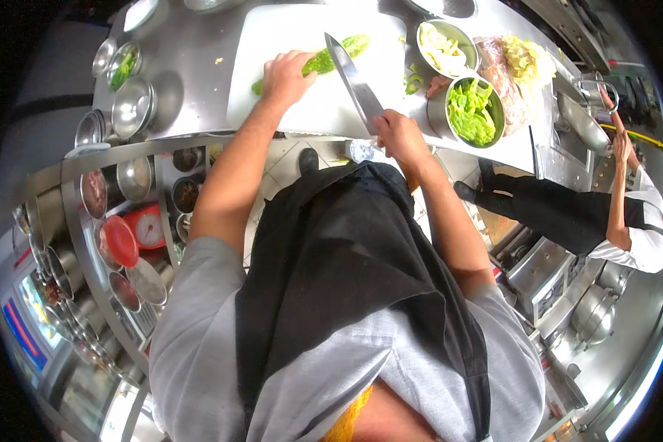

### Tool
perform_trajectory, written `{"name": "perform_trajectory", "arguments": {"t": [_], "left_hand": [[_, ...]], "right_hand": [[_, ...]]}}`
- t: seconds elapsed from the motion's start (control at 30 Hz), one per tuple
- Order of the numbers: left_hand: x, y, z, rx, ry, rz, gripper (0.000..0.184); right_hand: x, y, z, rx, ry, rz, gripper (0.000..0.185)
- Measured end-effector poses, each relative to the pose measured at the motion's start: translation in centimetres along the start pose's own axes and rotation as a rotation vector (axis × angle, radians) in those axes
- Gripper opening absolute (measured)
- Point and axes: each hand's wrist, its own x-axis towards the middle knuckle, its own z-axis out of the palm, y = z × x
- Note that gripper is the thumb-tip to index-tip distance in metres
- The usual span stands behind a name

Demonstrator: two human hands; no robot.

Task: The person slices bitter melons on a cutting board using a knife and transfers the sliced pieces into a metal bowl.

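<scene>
A white cutting board [272,37] lies on the steel counter in front of me. Across it rests a long, bumpy green cucumber [348,48], which my left hand [287,79] grips from above, covering its middle. My right hand [404,137] is closed round the handle of a large kitchen knife [352,79]. The blade points away from me, over the board, its upper part close to the cucumber's right end. Whether the blade touches the cucumber I cannot tell. Small green pieces [412,81] lie at the board's right edge.
Right of the board stand a steel pot of green pieces [473,112], a pot of pale slices [442,50] and leafy vegetables in a plastic bag [530,62]. Steel bowls [132,107] sit at the left. Another person [567,210] works at a pan on the right.
</scene>
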Motion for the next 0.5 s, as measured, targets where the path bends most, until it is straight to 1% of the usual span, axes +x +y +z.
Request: {"name": "perform_trajectory", "arguments": {"t": [0.07, 0.1, 0.13, 0.27, 0.33, 0.37, 0.43, 0.47, 0.5], "left_hand": [[-0.3, 0.0, 0.1, -0.014, 0.01, -0.002, 0.041], [-0.5, 0.1, 0.3, -0.033, 0.073, -0.032, 0.037], [-0.5, 0.2, 0.3, -0.053, 0.136, -0.06, 0.033], [-1.0, -0.1, 0.4, -0.056, 0.135, -0.056, 0.03], [-1.1, -0.2, 0.6, -0.053, 0.155, -0.025, 0.025], [-1.2, -0.1, 0.6, -0.054, 0.153, -0.025, 0.025], [-1.0, 0.0, 0.7, -0.034, 0.132, -0.06, 0.023], [-0.9, -0.1, 0.6, -0.033, 0.135, -0.06, 0.023], [-0.9, -0.2, 0.6, -0.038, 0.142, -0.063, 0.023]], "right_hand": [[1.9, -0.5, 0.9, -0.092, 0.062, -0.069, 0.035], [2.8, -0.7, 1.3, -0.138, 0.093, -0.103, 0.035], [3.4, -1.2, 1.4, -0.159, 0.076, -0.078, 0.035], [4.9, -2.1, 1.7, -0.184, 0.059, -0.062, 0.035], [4.7, -2.5, 1.6, -0.171, -0.03, 0.001, 0.035], [4.6, -1.8, 2.1, -0.171, -0.031, 0.003, 0.035], [4.3, -0.8, 2.9, -0.207, -0.024, -0.085, 0.035], [3.7, -0.9, 2.4, -0.183, -0.112, -0.012, 0.033], [2.9, -0.3, 2.7, -0.181, -0.111, -0.014, 0.033]]}}
